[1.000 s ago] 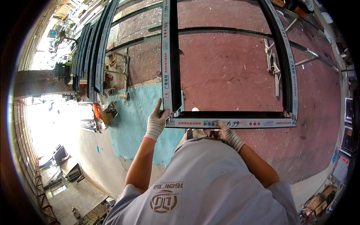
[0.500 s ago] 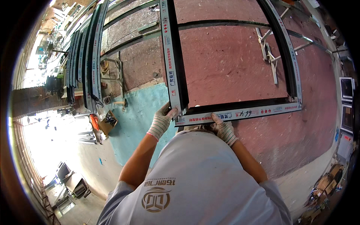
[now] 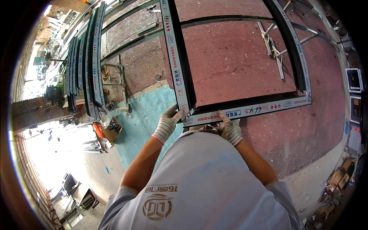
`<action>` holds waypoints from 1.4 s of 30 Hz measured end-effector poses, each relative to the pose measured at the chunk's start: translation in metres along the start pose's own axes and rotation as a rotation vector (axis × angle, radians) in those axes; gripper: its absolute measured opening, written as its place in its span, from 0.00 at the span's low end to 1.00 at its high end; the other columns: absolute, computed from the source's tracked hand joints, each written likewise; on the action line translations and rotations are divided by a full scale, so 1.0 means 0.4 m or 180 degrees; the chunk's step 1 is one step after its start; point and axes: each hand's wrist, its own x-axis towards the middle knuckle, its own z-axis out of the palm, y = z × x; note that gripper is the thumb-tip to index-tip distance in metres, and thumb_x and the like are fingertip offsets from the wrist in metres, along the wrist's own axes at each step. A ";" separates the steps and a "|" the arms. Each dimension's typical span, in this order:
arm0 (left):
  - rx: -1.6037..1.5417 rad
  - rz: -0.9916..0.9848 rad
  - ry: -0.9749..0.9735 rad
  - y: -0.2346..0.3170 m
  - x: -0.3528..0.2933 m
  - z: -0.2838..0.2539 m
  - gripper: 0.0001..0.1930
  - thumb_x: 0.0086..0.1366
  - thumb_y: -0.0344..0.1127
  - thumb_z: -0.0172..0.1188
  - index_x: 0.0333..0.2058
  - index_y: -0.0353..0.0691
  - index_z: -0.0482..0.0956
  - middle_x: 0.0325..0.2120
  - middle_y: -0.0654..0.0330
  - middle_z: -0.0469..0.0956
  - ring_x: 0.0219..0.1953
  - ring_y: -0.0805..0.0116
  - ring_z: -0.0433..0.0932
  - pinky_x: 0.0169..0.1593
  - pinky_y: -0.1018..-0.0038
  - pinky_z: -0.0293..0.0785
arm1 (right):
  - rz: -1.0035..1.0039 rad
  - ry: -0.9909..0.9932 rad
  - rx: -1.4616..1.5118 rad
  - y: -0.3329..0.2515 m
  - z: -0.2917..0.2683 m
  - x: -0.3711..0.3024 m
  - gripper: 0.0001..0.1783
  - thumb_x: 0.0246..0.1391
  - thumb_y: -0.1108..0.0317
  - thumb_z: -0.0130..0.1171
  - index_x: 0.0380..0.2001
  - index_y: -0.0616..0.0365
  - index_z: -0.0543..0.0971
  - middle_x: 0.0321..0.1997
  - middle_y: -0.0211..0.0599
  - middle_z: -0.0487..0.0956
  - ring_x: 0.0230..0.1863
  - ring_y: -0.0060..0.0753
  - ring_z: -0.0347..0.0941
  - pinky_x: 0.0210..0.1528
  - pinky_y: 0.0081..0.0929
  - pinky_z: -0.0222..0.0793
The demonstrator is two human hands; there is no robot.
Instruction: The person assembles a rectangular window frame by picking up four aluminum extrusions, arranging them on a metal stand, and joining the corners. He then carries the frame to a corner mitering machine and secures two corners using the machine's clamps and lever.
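A large rectangular metal window frame [image 3: 245, 112], black inside with white printed film on its faces, lies in front of me over long rails. My left hand [image 3: 167, 123], in a striped knit glove, grips the long left side piece [image 3: 177, 73] at the near left corner, thumb on top. In a matching glove, my right hand [image 3: 229, 129] is closed on the near crosspiece, its thumb on the upper face and its other fingers hidden beneath. At this near left corner the two pieces meet, with a small gap showing at the joint.
Dark rails [image 3: 226, 20] run crosswise under the frame. Several film-covered profiles [image 3: 98, 57] rest on them at the left. A trestle leg [image 3: 281, 63] stands on the red floor, and a cardboard box [image 3: 112, 130] sits at the left. Boxes [image 3: 339, 177] are piled at the far right.
The near crosspiece has tilted slightly, its right end now higher in view. The view has shifted a little. Both hands keep their hold near the same corner.
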 end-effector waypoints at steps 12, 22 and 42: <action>-0.0143 -0.0242 -0.0161 0.038 -0.023 0.012 0.35 0.70 0.38 0.65 0.69 0.29 0.61 0.52 0.52 0.81 0.49 0.65 0.82 0.50 0.68 0.83 | -0.0394 0.0305 -0.0004 -0.013 0.092 -0.071 0.32 0.58 0.56 0.71 0.58 0.61 0.69 0.51 0.49 0.76 0.51 0.50 0.78 0.53 0.47 0.83; -0.0279 -0.0445 -0.0476 0.014 -0.005 -0.007 0.37 0.72 0.41 0.63 0.72 0.36 0.57 0.57 0.59 0.76 0.55 0.68 0.78 0.56 0.69 0.78 | -0.0155 0.0174 0.0117 0.012 0.048 -0.035 0.33 0.56 0.51 0.72 0.55 0.59 0.72 0.52 0.46 0.76 0.51 0.44 0.77 0.55 0.43 0.80; 0.0789 0.0283 -0.0651 0.021 -0.012 0.020 0.49 0.59 0.39 0.75 0.70 0.25 0.54 0.60 0.51 0.72 0.61 0.63 0.70 0.67 0.66 0.66 | -0.0061 0.0234 0.0294 0.028 0.027 -0.012 0.26 0.57 0.54 0.72 0.51 0.56 0.75 0.46 0.40 0.79 0.44 0.38 0.79 0.46 0.37 0.82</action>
